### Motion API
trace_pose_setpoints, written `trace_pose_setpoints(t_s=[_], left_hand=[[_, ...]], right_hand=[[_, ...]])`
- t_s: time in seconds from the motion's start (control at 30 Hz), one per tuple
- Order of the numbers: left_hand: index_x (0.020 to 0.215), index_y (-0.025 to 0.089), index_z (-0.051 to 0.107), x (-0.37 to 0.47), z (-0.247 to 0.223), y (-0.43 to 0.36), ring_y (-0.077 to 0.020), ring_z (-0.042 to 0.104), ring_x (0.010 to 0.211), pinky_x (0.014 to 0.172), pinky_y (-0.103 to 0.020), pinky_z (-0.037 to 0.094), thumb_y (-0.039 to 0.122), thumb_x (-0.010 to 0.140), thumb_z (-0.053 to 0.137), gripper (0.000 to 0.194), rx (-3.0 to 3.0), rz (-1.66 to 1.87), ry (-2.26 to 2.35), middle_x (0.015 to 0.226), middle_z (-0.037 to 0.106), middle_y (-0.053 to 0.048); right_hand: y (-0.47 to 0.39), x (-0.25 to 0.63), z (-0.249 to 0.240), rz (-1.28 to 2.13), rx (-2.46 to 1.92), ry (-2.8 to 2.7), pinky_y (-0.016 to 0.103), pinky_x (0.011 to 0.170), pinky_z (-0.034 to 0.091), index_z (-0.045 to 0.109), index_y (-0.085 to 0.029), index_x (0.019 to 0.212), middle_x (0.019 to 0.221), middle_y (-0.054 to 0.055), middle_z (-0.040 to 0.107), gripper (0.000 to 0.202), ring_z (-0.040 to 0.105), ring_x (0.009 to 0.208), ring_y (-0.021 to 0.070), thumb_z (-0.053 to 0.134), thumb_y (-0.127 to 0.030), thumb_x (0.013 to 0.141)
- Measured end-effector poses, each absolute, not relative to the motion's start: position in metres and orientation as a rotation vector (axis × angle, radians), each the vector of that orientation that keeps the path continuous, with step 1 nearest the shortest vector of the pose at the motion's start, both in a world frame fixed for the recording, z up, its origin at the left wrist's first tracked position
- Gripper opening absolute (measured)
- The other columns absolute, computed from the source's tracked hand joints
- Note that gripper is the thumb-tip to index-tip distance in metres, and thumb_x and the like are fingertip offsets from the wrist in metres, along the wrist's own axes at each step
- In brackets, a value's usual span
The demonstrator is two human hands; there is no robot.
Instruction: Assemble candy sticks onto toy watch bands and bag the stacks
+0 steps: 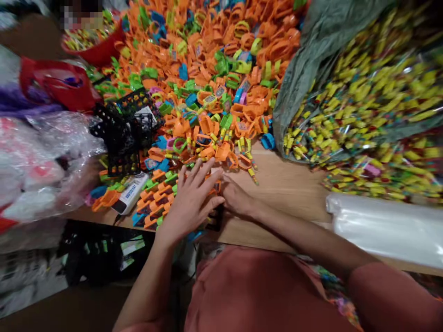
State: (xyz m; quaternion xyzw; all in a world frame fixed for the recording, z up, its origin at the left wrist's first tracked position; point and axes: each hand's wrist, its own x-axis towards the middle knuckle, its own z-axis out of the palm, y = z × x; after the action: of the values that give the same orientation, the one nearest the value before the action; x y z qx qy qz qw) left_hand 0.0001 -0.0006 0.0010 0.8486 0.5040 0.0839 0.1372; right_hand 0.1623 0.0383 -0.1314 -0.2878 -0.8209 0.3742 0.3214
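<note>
Plastic toys (159,199) lay rowed on the surface (284,184); left hand (188,200), fingers apart, partly hid them; right hand (235,196), finger state unclear; white box (133,191), black basket (124,150) near.

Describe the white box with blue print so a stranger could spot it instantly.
Find the wooden table, then the black latticed plastic on its left side. Just below that, left of the left hand, lies the white box. Blue lettering on white sets it apart from the bright plastic pieces beside it.
</note>
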Motion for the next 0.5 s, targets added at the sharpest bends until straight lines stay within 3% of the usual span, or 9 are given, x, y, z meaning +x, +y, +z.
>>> trace_pose_setpoints(t_s=[0.13,0.23,0.33,0.4,0.5], left_hand=[[0.129,0.025,0.062,0.002,0.001,0.001,-0.0273,0.048,0.142,0.129,-0.060,0.006,0.036,0.107,0.042,0.032,2.421,0.238,1.503,0.141,0.064,-0.006],[0.113,0.021,0.063,0.002,-0.002,0.005,-0.0261,0.060,0.122,0.127,-0.059,0.012,0.035,0.106,0.043,0.025,2.397,0.257,1.568,0.121,0.071,-0.006],[0.114,0.020,0.062,-0.002,-0.005,0.011,-0.0280,0.061,0.116,0.124,-0.061,0.020,0.036,0.105,0.043,0.026,2.379,0.271,1.679,0.115,0.070,-0.008],[0.119,0.020,0.061,-0.005,-0.007,0.016,-0.0295,0.061,0.117,0.122,-0.062,0.023,0.036,0.105,0.043,0.028,2.353,0.289,1.753,0.119,0.070,-0.010],[0.132,0.020,0.059,-0.009,-0.005,0.022,-0.0305,0.058,0.126,0.123,-0.064,0.021,0.038,0.106,0.041,0.036,2.303,0.331,1.765,0.131,0.067,-0.013]], right_hand=[[0.038,0.161,-0.132,0.842,-0.766,-2.246,0.046,0.100,0.046,0.064,-0.017,0.093,0.095,0.012,0.067,0.025,0.056,0.098,0.0270,0.046,-0.003,0.085],[0.038,0.173,-0.117,0.781,-0.800,-2.236,0.039,0.091,0.048,0.063,-0.017,0.098,0.095,0.011,0.067,0.024,0.057,0.092,0.0240,0.045,-0.003,0.091],[0.041,0.200,-0.100,0.677,-1.029,-2.137,0.037,0.088,0.048,0.063,-0.018,0.104,0.103,0.012,0.067,0.013,0.059,0.097,0.0247,0.051,-0.019,0.100],[0.046,0.223,-0.095,0.589,-1.321,-2.100,0.040,0.088,0.049,0.063,-0.017,0.108,0.110,0.015,0.066,0.015,0.060,0.103,0.0291,0.059,-0.028,0.098],[0.051,0.251,-0.098,0.605,-1.649,-2.073,0.043,0.088,0.049,0.061,-0.014,0.120,0.115,0.019,0.067,0.029,0.061,0.105,0.0329,0.064,-0.024,0.092]])
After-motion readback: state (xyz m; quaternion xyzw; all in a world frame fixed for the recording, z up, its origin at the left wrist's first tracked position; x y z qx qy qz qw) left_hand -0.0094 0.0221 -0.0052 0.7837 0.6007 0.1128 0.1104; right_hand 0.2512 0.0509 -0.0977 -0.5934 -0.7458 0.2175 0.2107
